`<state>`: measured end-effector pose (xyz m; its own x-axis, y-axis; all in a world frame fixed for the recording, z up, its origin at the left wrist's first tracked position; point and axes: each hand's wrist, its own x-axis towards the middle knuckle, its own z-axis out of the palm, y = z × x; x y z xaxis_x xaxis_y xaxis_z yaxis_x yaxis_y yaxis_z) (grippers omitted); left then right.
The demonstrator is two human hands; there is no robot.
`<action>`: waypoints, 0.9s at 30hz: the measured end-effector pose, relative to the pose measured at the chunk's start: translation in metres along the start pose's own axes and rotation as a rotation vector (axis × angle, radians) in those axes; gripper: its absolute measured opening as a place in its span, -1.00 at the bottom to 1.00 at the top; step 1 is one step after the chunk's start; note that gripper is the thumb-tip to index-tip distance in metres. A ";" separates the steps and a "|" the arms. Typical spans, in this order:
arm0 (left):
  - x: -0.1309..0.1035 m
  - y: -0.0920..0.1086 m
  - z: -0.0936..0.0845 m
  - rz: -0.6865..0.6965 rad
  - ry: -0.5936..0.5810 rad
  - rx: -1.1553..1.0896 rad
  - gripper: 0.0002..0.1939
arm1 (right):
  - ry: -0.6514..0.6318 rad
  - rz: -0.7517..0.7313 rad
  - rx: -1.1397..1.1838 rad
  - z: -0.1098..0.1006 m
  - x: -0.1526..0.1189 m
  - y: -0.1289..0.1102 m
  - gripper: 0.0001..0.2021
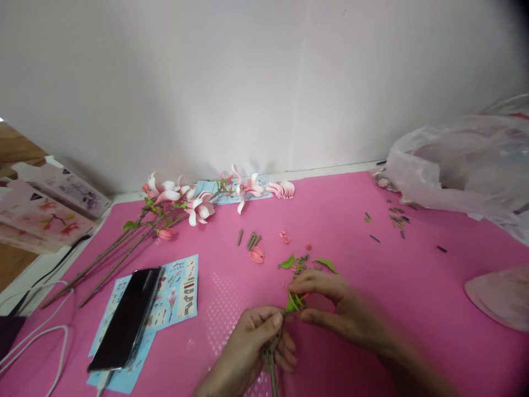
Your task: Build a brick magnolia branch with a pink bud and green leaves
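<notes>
At the lower centre of the frame, the left hand grips a brown stem over the pink table, while the right hand curls at the green leaves by its upper end, whether pinching them I cannot tell.

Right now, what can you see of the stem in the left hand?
The stem is slim, brownish-grey and plastic-looking, with a jointed middle. The left hand grips it, partly hiding it; its lower part runs out of the picture's bottom edge. Green leaf pieces show at its upper end, by the right hand; exact contact there is unclear.
</notes>
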<state>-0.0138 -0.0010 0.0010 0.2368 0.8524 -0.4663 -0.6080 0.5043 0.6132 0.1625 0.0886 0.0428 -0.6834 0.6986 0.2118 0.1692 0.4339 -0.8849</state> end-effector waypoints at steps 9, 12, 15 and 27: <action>0.003 -0.003 0.002 0.055 0.022 0.025 -0.69 | 0.001 -0.037 -0.011 0.004 0.000 0.003 -0.73; 0.003 -0.003 0.000 0.088 0.033 0.067 -0.72 | -0.006 -0.034 -0.011 0.005 0.000 0.004 -0.74; 0.003 -0.002 0.000 0.107 0.049 0.099 -0.70 | -0.001 -0.043 -0.020 0.006 0.000 0.004 -0.76; 0.003 -0.008 -0.004 0.171 0.064 0.239 -0.62 | 0.031 -0.120 0.010 0.014 -0.002 0.006 -0.78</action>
<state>-0.0113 -0.0031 -0.0074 0.0938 0.9212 -0.3777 -0.4374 0.3789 0.8156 0.1546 0.0819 0.0314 -0.6758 0.6593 0.3296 0.0801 0.5102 -0.8563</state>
